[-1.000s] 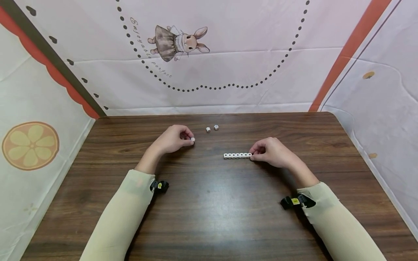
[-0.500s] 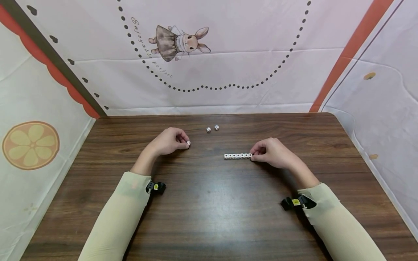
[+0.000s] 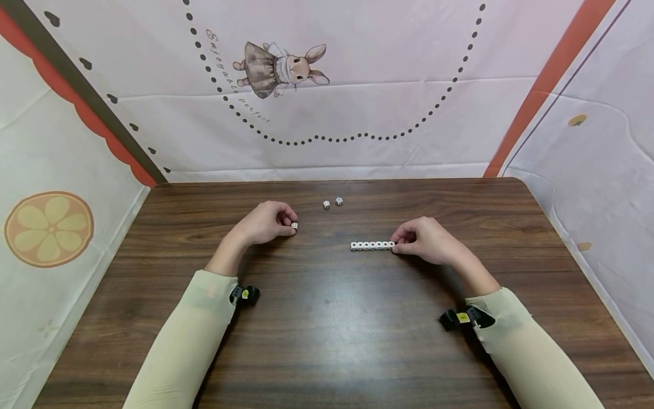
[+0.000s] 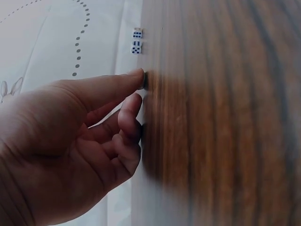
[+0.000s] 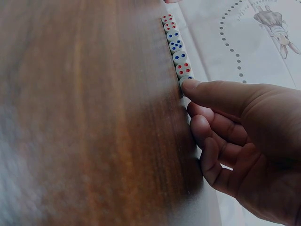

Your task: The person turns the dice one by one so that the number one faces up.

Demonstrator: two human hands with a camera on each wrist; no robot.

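My left hand pinches a small white die between thumb and fingertips, close over the left-middle of the table. In the left wrist view the thumb hides most of that die. Several white dice form a straight row, each with one large pip on top. At the row's right end, my right hand holds the last die with thumb and fingertips. Red and blue pips show along the row's side in the right wrist view.
Two loose dice, one slightly left of the other, lie near the back edge of the brown wooden table. Printed white cloth hangs behind the table and along both sides.
My left hand has drawn back a little to the left and toward me with its die, then stayed there. The right hand and the row have kept their place.
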